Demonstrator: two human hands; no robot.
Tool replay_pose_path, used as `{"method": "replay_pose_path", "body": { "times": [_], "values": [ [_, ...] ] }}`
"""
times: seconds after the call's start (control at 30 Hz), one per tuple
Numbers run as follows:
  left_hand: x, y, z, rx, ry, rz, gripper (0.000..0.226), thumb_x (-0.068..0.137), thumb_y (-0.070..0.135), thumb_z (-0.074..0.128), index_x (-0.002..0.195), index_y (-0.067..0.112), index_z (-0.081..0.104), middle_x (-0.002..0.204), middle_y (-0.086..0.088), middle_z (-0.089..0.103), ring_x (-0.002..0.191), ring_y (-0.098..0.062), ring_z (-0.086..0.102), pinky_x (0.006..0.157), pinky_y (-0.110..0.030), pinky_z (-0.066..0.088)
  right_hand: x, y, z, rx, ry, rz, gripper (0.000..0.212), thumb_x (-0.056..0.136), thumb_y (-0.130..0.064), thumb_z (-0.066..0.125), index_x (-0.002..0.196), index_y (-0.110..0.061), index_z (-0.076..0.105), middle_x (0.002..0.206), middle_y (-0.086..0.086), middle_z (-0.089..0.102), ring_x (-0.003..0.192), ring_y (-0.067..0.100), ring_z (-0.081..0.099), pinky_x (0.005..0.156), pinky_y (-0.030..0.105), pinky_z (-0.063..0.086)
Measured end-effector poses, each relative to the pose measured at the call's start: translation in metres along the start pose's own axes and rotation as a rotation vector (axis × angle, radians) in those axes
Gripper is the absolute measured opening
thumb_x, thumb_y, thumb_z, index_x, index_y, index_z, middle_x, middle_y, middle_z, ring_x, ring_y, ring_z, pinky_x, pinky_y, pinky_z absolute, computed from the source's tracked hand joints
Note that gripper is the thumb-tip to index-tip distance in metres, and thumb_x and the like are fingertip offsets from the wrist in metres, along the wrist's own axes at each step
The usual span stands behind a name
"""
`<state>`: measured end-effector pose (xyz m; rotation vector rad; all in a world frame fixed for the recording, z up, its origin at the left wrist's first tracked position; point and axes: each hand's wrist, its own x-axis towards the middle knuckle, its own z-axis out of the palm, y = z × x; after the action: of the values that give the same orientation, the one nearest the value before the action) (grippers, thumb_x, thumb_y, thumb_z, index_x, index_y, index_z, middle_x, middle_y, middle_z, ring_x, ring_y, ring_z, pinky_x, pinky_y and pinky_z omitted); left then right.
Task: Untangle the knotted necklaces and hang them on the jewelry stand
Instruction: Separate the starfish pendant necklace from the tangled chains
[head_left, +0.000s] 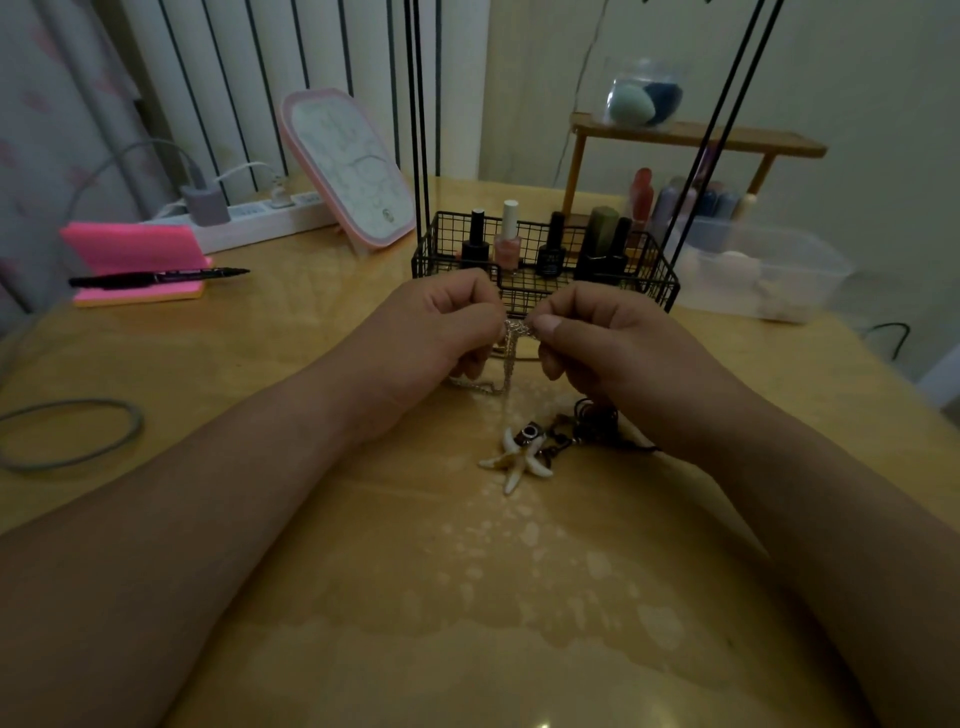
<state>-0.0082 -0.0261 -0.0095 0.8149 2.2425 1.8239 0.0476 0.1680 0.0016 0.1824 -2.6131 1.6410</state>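
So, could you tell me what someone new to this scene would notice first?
Most likely the two hands at the centre: the left hand and right hand pinch a tangled silver chain between them. Just below, a white claw-shaped pendant lies on the table. Behind the hands stands a black wire basket of polish bottles.

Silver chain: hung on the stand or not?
Not hung. Left hand and right hand pinch the silver chain low over the table, bunched between them.
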Motion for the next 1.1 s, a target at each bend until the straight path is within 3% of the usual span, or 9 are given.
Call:
{"method": "replay_pose_path", "body": {
  "times": [0.1,0.2,0.33,0.47,0.63,0.73,0.87,1.1],
  "values": [
    [0.0001,-0.0004,-0.0001,-0.001,0.0,0.012,0.01,0.094,0.011,0.061,0.09,0.001,0.062,0.071,-0.006,0.056,0.068,-0.016,0.052,0.063,-0.029,0.042,-0.0007,-0.0016,-0.0012,-0.058,-0.006,-0.049,0.01,0.1,-0.031,0.066,0.104,-0.023,0.069,0.07,-0.007,0.059,0.06,0.009,0.047,0.06,0.029,0.04],
    [-0.0006,0.0003,0.0001,0.017,0.006,0.012,0.013,0.091,0.016,0.062,0.091,0.002,0.061,0.074,-0.005,0.059,0.071,-0.017,0.055,0.067,-0.035,0.042,-0.0026,-0.0022,0.001,-0.138,-0.001,-0.107,0.01,0.095,-0.032,0.073,0.101,-0.024,0.07,0.071,0.001,0.055,0.063,0.018,0.046,0.062,0.04,0.039],
    [-0.0012,0.0023,0.0014,0.055,0.016,0.005,0.006,0.095,0.007,0.058,0.091,0.005,0.062,0.079,-0.005,0.064,0.073,-0.014,0.06,0.07,-0.033,0.047,-0.0028,-0.0006,0.0016,-0.119,0.026,-0.131,0.006,0.097,-0.032,0.07,0.097,-0.027,0.072,0.079,0.019,0.058,0.063,0.016,0.045,0.061,0.035,0.04],
    [-0.0011,0.0034,0.0019,-0.007,0.016,-0.015,0.008,0.093,0.005,0.059,0.087,0.009,0.059,0.075,-0.002,0.061,0.067,-0.009,0.059,0.067,-0.03,0.048,-0.0004,0.0034,0.001,-0.021,0.018,-0.103,0.006,0.099,-0.027,0.068,0.097,-0.024,0.073,0.069,-0.01,0.059,0.06,0.002,0.048,0.057,0.02,0.04],
    [0.0002,0.0033,-0.0013,-0.085,0.013,-0.045,0.01,0.08,0.017,0.057,0.087,0.011,0.058,0.078,-0.006,0.059,0.074,-0.02,0.057,0.07,-0.036,0.046,-0.0003,0.0034,0.0005,0.019,0.043,-0.089,0.009,0.099,-0.028,0.066,0.097,-0.022,0.073,0.069,-0.004,0.061,0.06,0.012,0.046,0.056,0.028,0.038],
    [0.0005,0.0048,-0.0015,-0.105,0.019,-0.071,0.013,0.078,0.022,0.057,0.085,0.011,0.059,0.074,-0.002,0.06,0.075,-0.021,0.055,0.071,-0.037,0.044,-0.0011,0.0019,0.0023,-0.051,0.024,-0.122,0.008,0.093,-0.028,0.075,0.099,-0.024,0.071,0.071,0.007,0.057,0.063,0.015,0.049,0.061,0.033,0.041],
    [-0.0019,0.0063,0.0001,-0.05,0.014,-0.08,0.015,0.093,0.02,0.054,0.082,0.012,0.061,0.072,0.0,0.06,0.069,-0.013,0.054,0.068,-0.031,0.045,-0.0012,0.003,0.0053,-0.139,0.029,-0.164,0.017,0.09,-0.032,0.078,0.103,-0.027,0.069,0.062,-0.009,0.048,0.055,0.01,0.041,0.052,0.028,0.036],
    [-0.0034,0.0075,0.0011,0.026,0.025,-0.098,0.018,0.101,0.012,0.052,0.087,0.008,0.063,0.073,-0.002,0.064,0.069,-0.014,0.057,0.062,-0.023,0.047,-0.0005,0.0075,0.0065,-0.259,0.078,-0.241,0.002,0.097,-0.034,0.07,0.096,-0.033,0.068,0.069,-0.004,0.055,0.059,0.008,0.047,0.053,0.031,0.043]
  ]
}}
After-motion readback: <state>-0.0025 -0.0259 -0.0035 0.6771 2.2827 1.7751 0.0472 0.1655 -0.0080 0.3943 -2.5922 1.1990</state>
